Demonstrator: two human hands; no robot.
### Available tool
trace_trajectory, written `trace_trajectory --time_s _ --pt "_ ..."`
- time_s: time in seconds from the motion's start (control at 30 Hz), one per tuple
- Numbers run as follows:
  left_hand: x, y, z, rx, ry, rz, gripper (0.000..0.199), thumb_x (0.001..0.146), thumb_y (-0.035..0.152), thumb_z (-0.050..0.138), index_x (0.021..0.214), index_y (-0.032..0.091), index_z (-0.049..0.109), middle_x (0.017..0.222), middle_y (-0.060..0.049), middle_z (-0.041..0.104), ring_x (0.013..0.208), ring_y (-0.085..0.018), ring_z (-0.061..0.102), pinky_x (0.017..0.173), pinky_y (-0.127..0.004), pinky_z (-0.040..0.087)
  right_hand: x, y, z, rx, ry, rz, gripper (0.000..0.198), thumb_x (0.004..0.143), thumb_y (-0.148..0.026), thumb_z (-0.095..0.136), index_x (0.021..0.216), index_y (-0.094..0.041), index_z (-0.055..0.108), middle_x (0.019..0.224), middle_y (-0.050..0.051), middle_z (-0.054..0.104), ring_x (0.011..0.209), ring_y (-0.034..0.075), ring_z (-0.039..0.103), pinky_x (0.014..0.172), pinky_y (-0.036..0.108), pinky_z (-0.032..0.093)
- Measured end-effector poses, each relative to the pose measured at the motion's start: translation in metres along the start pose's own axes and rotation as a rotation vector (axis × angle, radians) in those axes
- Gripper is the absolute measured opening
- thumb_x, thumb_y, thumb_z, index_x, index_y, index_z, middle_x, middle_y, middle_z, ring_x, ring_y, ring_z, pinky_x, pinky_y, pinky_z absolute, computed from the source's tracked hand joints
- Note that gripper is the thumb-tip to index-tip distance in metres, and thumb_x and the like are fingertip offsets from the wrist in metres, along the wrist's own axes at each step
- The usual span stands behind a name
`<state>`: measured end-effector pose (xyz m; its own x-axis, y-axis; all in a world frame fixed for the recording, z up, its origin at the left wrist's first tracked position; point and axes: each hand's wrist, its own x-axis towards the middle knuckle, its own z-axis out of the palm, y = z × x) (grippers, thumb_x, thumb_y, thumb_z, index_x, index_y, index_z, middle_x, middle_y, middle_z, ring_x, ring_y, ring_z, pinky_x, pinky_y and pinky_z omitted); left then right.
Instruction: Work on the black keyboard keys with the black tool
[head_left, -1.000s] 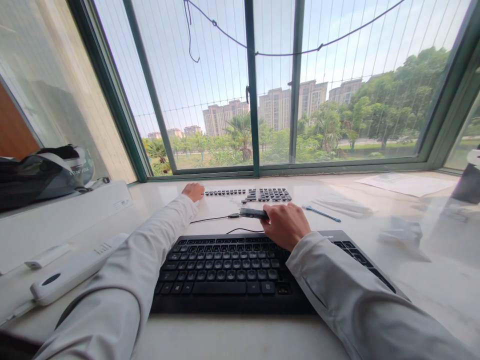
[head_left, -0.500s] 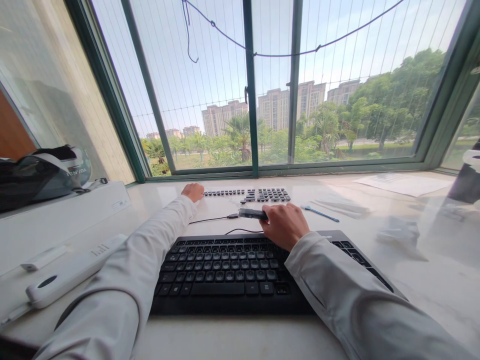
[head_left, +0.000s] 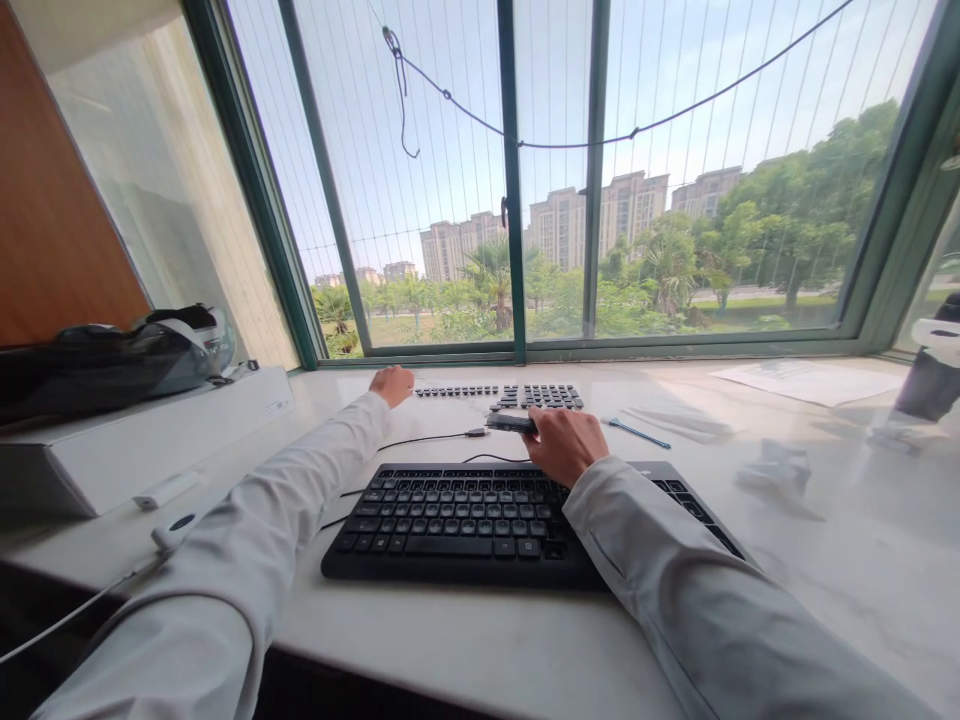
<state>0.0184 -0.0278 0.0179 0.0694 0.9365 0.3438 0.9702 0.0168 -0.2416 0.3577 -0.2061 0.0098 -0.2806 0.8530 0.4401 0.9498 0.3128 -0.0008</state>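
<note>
Nearest thing is the pale countertop [head_left: 420,630], w/ a black kbd [head_left: 457,548] lying flat on it. R forearm in a grey sleeve crosses the kbd's right part, L sleeve runs past its left end. One key slot by the bottom row, near the R sleeve, is open. Off to the left, partly behind the L sleeve, there's a white plastic strip [head_left: 176,527] w/ a cord.

R hand [head_left: 568,442] is just above the kbd's back edge, pinching a small black gadget [head_left: 510,424] btwn thumb & fingers. Its free end points left, a USB plug [head_left: 475,433] just beside it. To the right: blue stick [head_left: 637,433] on the counter, crumpled clear plastic [head_left: 780,472] past that.

L hand [head_left: 392,384] is farther back, fingers curled down at the left end of the loose keycaps [head_left: 551,396], which sit in rows behind the kbd. Can't tell if it's pinching a cap, fingertips are hidden.

White paper [head_left: 814,380] back right, then the window [head_left: 555,300] w/ trees & apt blocks outside.
</note>
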Motion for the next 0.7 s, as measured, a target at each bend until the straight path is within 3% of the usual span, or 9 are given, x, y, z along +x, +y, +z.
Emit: trace_trajectory --time_s 0.2,0.43,0.53,0.7 --pt "-0.047 0.035 -0.036 -0.086 0.016 -0.026 0.024 0.076 0.034 0.058 0.089 0.024 0.075 0.093 -0.007 0.072 0.089 -0.024 0.064 0.077 -0.031 0.047 -0.001 -0.001 -0.001 0.021 -0.019 -0.012 0.034 0.091 -0.043 0.040 0.104 -0.018 0.060 0.094 0.010 0.069 0.086 0.022 0.065 0.072 0.031 0.042" --pt "-0.138 0.058 -0.080 -0.234 0.036 -0.063 0.026 0.076 0.046 0.059 0.083 0.029 0.076 0.090 -0.005 0.073 0.088 -0.026 0.065 0.076 -0.034 0.048 -0.001 0.003 -0.002 0.061 0.000 -0.047 0.032 0.096 -0.034 0.035 0.105 -0.015 0.058 0.107 0.013 0.065 0.091 0.020 0.063 0.072 0.028 0.042" --pt "-0.182 0.058 -0.082 -0.263 0.098 -0.128 0.029 0.081 0.048 0.054 0.088 0.030 0.076 0.093 -0.004 0.074 0.091 -0.026 0.065 0.076 -0.033 0.048 -0.001 0.005 -0.002 0.089 0.050 -0.053 0.032 0.096 -0.036 0.034 0.106 -0.015 0.056 0.105 0.013 0.066 0.088 0.020 0.064 0.067 0.028 0.040" --pt "-0.235 0.048 -0.064 -0.282 0.211 -0.276 0.035 0.091 0.045 0.042 0.096 0.032 0.073 0.100 -0.003 0.073 0.097 -0.024 0.065 0.081 -0.031 0.047 -0.003 0.004 -0.002 0.097 0.067 -0.076 0.033 0.096 -0.038 0.032 0.106 -0.017 0.054 0.102 0.012 0.067 0.084 0.021 0.064 0.062 0.029 0.037"
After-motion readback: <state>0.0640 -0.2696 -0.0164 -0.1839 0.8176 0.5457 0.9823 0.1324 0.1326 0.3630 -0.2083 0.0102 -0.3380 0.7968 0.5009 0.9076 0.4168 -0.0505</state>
